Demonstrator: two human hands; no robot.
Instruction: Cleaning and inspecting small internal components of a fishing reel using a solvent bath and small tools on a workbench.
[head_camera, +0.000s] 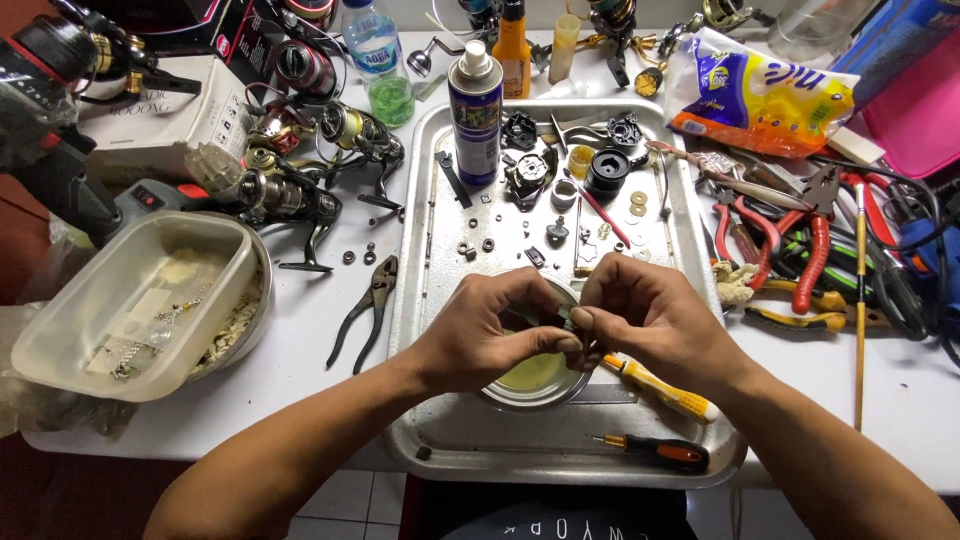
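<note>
hands meet over the metal tray (430, 300): i see my left hand (490, 335) and right hand (640, 320) pressed together, fingertips pinching a small dark part (563, 318) between them, too tiny to make out further. directly beneath them sits a round metal bowl (540, 378) holding yellowish liquid. a yellow-handled screwdriver (660, 388) lies just under the right wrist, and an orange-and-black screwdriver (655, 450) nearer my body. beyond the knuckles, reel parts (560, 180) lie scattered, with a blue spray can (475, 110) standing farther off. black pliers (368, 310) rest left of the left hand, off the tray.
</note>
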